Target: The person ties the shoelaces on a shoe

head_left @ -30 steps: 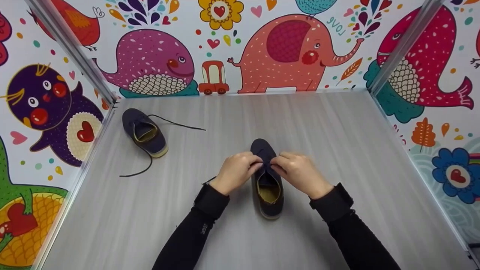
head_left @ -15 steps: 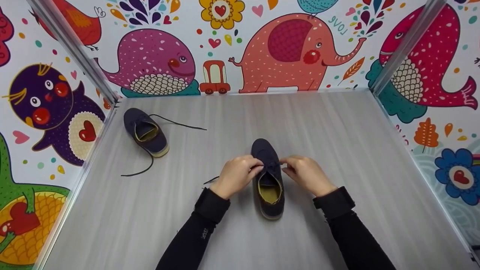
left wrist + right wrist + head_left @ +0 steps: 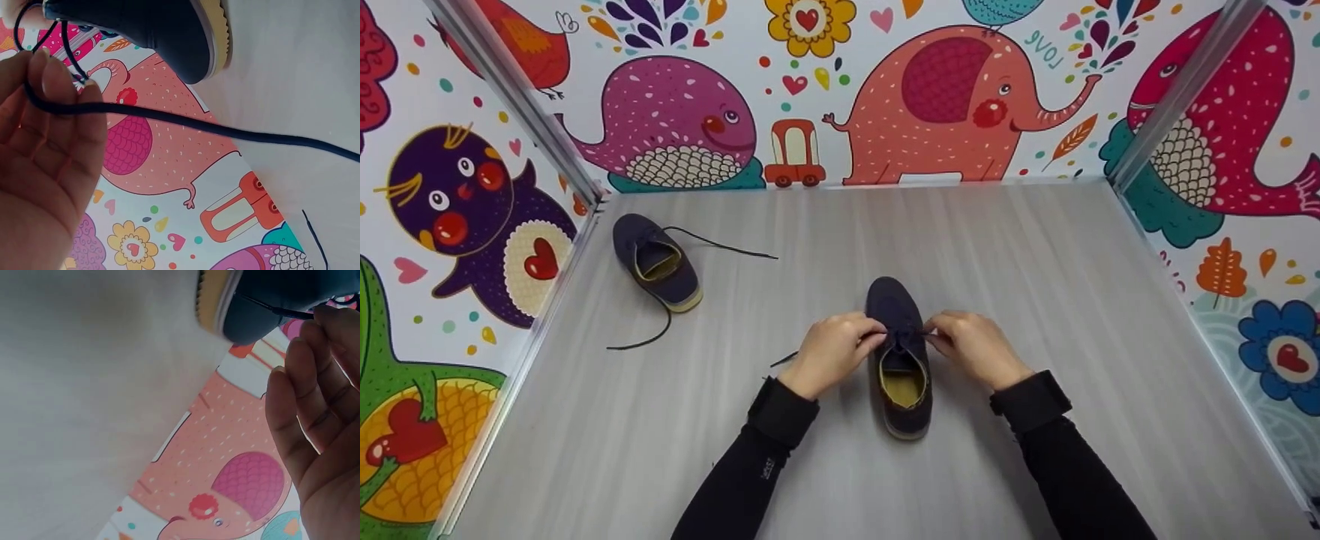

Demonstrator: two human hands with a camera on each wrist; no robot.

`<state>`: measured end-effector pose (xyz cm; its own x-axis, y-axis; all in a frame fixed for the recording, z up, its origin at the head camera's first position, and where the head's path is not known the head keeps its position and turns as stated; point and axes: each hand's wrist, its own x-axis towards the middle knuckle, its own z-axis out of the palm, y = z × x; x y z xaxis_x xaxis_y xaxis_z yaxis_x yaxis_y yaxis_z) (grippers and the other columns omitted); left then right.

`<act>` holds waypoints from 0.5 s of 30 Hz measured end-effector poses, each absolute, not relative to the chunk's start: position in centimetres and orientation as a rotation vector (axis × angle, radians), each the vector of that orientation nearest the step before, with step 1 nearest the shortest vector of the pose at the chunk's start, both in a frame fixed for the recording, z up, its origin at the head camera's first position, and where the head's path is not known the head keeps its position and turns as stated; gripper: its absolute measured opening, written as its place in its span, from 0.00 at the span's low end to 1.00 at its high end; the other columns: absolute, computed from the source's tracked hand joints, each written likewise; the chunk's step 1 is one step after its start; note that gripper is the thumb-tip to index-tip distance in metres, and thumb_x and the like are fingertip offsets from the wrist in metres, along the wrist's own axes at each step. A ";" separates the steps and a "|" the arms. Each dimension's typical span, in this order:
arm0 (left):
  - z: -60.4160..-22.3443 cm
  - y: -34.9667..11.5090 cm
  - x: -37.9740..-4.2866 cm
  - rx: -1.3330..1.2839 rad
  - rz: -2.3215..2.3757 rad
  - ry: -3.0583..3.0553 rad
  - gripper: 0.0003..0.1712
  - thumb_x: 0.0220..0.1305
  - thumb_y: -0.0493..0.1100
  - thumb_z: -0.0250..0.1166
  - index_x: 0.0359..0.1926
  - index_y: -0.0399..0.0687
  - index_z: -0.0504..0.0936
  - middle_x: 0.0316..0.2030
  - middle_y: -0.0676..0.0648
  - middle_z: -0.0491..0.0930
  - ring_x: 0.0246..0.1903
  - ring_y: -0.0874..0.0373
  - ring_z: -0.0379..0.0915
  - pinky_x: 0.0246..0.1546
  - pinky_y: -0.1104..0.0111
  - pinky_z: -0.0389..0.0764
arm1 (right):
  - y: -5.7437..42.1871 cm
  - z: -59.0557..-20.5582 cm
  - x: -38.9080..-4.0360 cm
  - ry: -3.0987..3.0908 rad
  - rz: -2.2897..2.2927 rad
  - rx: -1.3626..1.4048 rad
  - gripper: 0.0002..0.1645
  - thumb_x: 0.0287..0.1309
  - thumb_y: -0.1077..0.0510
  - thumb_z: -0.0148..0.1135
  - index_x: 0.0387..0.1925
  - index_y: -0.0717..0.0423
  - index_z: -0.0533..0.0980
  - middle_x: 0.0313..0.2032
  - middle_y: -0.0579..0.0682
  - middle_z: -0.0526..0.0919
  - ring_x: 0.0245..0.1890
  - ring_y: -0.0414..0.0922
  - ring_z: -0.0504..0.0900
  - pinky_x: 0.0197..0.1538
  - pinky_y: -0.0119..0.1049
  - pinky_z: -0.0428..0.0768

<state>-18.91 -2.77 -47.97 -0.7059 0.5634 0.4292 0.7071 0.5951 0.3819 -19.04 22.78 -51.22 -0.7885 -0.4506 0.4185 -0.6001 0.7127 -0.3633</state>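
Note:
A navy lace-up shoe (image 3: 889,296) rests on the floor between both hands, toe pointing away from me. At its left side, my left hand (image 3: 832,352) pinches a dark shoelace near the lacing. The left wrist view shows that lace (image 3: 185,122) bending round the fingertips, with a long tail crossing to the right. Just right of the shoe, my right hand (image 3: 979,349) pinches the other lace between thumb and forefinger. Its thin tip (image 3: 259,304) sticks out past the fingertips in the right wrist view. Fingers partly hide the lacing, so any knot there is unclear.
A second navy shoe (image 3: 626,232) stands at the far left, its laces (image 3: 720,244) spread loose on either side. The grey wood-look floor (image 3: 1020,247) is bounded by walls with printed cartoon animals, including an elephant (image 3: 922,142) at the back.
My right hand has moved a little to the right, off the shoe's middle, drawing its lace out sideways. The left hand has stayed nearly in place. The head view has shifted slightly.

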 end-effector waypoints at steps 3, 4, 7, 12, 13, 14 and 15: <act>-48.0 -2.9 -18.9 -1.038 -0.788 -2.563 0.08 0.68 0.44 0.66 0.39 0.46 0.88 0.34 0.51 0.85 0.32 0.58 0.81 0.33 0.64 0.80 | 24.2 -51.5 -18.9 -2.628 0.697 0.783 0.07 0.52 0.67 0.73 0.33 0.55 0.84 0.31 0.46 0.85 0.28 0.41 0.82 0.33 0.38 0.81; -48.1 -3.0 -18.9 -1.034 -0.791 -2.565 0.07 0.68 0.44 0.66 0.39 0.46 0.88 0.34 0.51 0.85 0.33 0.57 0.82 0.33 0.64 0.80 | 24.7 -51.6 -18.9 -2.629 0.692 0.771 0.07 0.52 0.68 0.73 0.32 0.55 0.84 0.31 0.46 0.86 0.29 0.42 0.83 0.34 0.38 0.81; -48.2 -3.3 -18.9 -1.024 -0.799 -2.572 0.07 0.68 0.43 0.66 0.39 0.46 0.88 0.34 0.50 0.85 0.32 0.57 0.81 0.32 0.64 0.80 | 26.6 -51.9 -18.7 -2.653 0.667 0.706 0.07 0.51 0.68 0.73 0.31 0.56 0.84 0.31 0.48 0.86 0.29 0.44 0.84 0.34 0.41 0.81; -48.7 -4.1 -18.8 -1.000 -0.815 -2.591 0.08 0.68 0.43 0.65 0.40 0.46 0.88 0.35 0.50 0.85 0.32 0.57 0.81 0.33 0.64 0.80 | 30.2 -51.8 -18.0 -2.729 0.592 0.485 0.05 0.52 0.69 0.71 0.31 0.59 0.83 0.29 0.52 0.85 0.28 0.49 0.83 0.32 0.47 0.80; -48.8 -4.3 -18.8 -0.996 -0.818 -2.593 0.08 0.68 0.43 0.65 0.40 0.46 0.88 0.35 0.50 0.85 0.33 0.57 0.82 0.34 0.63 0.80 | 30.8 -51.7 -17.8 -2.745 0.576 0.435 0.05 0.52 0.69 0.71 0.31 0.59 0.83 0.29 0.53 0.85 0.28 0.51 0.83 0.32 0.49 0.79; -48.9 -4.4 -18.8 -0.989 -0.820 -2.596 0.08 0.68 0.43 0.65 0.40 0.46 0.88 0.35 0.50 0.85 0.33 0.57 0.82 0.34 0.64 0.81 | 31.3 -51.5 -17.6 -2.765 0.560 0.390 0.05 0.53 0.69 0.70 0.32 0.60 0.83 0.29 0.54 0.85 0.27 0.52 0.83 0.31 0.50 0.79; -49.0 -4.6 -18.8 -0.983 -0.821 -2.600 0.07 0.68 0.43 0.65 0.40 0.46 0.88 0.35 0.49 0.85 0.34 0.57 0.82 0.34 0.64 0.81 | 31.8 -51.4 -17.4 -2.784 0.546 0.351 0.04 0.53 0.69 0.70 0.32 0.61 0.83 0.29 0.55 0.85 0.27 0.53 0.83 0.31 0.51 0.79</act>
